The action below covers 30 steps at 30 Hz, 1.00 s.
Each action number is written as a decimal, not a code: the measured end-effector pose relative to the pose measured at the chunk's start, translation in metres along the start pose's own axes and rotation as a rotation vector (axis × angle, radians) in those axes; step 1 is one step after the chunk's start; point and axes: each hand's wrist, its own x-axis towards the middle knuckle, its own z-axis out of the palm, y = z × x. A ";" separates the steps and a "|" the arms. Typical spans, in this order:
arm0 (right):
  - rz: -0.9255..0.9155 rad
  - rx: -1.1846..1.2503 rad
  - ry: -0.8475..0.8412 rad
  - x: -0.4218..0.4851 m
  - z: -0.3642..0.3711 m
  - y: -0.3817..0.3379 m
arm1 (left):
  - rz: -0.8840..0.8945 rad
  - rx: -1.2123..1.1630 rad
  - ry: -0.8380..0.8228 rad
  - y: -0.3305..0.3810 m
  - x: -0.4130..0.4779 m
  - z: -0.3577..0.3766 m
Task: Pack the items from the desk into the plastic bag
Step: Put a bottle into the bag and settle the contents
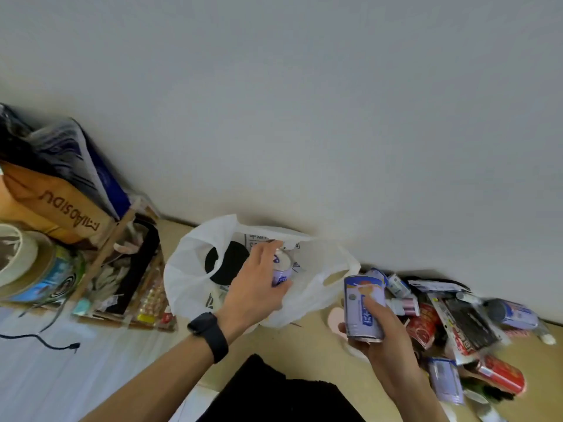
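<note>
Thin white plastic leaves the bag (pixel 189 269) limp, slumped on the bench (pixel 304 345); lift it by a handle loop (pixel 353 264). The small purple can (pixel 281 274) and the blue-and-white can (pixel 362 309) look rigid, smooth and likely weighty, so hold them round the side. Your left hand (pixel 256 287) grips the purple one at the bag's mouth. Your right hand (pixel 384 336) curls round the other, just beside the bag, near the waiting pile (pixel 457 324).

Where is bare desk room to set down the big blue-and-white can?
Bare beige desk lies between the white plastic bag and the black fabric, left of the right hand. Beyond that hand, the pile of packets and cans is crowded.
</note>
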 end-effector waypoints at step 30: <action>-0.331 -1.553 -0.154 0.091 0.180 0.023 | -0.479 0.381 -0.140 -0.149 -0.004 0.005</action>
